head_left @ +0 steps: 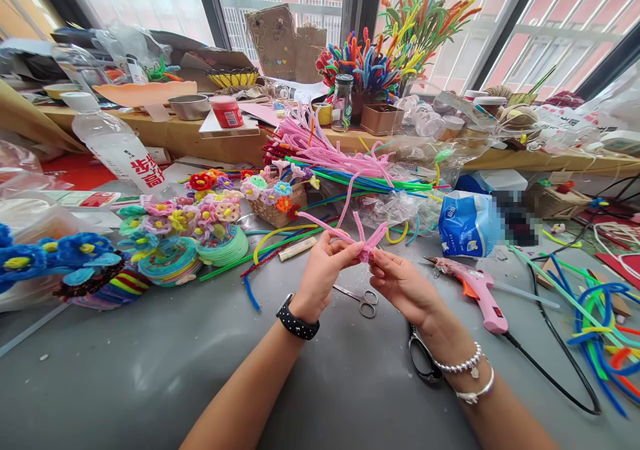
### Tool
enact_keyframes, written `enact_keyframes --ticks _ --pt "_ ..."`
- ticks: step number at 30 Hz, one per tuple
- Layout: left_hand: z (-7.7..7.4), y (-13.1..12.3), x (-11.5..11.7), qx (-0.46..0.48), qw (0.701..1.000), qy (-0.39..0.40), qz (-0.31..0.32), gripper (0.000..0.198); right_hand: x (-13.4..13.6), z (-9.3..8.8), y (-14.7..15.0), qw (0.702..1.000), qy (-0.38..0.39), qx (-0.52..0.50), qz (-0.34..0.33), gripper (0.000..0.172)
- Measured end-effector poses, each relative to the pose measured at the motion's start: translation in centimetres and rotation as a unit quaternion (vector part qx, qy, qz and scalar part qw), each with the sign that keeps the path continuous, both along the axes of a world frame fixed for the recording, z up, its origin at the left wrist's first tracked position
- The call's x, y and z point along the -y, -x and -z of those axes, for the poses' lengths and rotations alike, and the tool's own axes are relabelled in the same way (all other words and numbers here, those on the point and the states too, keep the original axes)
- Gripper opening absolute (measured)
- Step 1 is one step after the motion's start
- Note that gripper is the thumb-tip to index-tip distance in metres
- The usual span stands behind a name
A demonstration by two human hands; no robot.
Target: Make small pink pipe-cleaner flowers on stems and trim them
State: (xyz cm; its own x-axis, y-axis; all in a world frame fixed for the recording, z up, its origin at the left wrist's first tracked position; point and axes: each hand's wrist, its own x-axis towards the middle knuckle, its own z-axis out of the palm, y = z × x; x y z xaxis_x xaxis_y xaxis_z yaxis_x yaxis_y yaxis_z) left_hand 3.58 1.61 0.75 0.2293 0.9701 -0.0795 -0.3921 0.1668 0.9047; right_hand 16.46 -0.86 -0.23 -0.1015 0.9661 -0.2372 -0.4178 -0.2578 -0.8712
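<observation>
On the left of the grey table (150, 377), fuzzy flower pots (173, 261) stand well apart from you, though a wide sweep could knock them. Your left hand (324, 267) is nearly closed, thumb and fingers pinching the pink pipe-cleaner piece (367, 253), which is held up between both hands; if that pinch loosens, its splayed strands could slip out of line. Below it lie the silver scissors (356, 296), where a dropped piece might snag. Your right hand (407, 283) pinches the same piece near its base, fingers curled; an uneven tug could kink it. The black scissor handle (428, 376) near it could be nudged. Farther right, the pink glue gun (480, 289) points towards that hand: if hot, which I cannot tell, drifting sideways could burn you, and its black cord (524, 352), once caught, could drag it.
</observation>
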Motion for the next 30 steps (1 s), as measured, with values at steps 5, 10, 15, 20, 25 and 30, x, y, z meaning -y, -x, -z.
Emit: enact_keyframes --ticks 5,10,15,20,25,30 --pt "0.1 -0.2 0.1 -0.011 0.999 -0.043 -0.018 0.028 -0.1 0.3 0.0 0.993 0.061 -0.100 -0.031 0.019" --pt "0.3 -0.1 0.1 -0.037 0.997 -0.065 -0.026 0.027 -0.1 0.3 0.0 0.989 0.082 -0.117 -0.034 0.021" --pt "0.1 0.2 -0.1 -0.058 0.997 -0.048 -0.004 0.029 -0.3 0.4 -0.2 0.995 0.051 -0.070 -0.049 0.022" --pt "-0.2 0.4 -0.2 -0.063 0.997 -0.031 0.023 0.031 -0.2 0.6 -0.4 0.998 0.014 0.003 -0.056 0.024" --pt "-0.3 0.6 -0.2 -0.060 0.998 -0.017 0.019 0.030 -0.3 0.7 -0.6 0.999 0.015 0.027 -0.009 0.023" --pt "-0.4 0.9 -0.4 -0.031 0.999 0.022 0.013 0.029 -0.1 0.0 -1.0 0.943 -0.167 0.272 0.095 0.021"
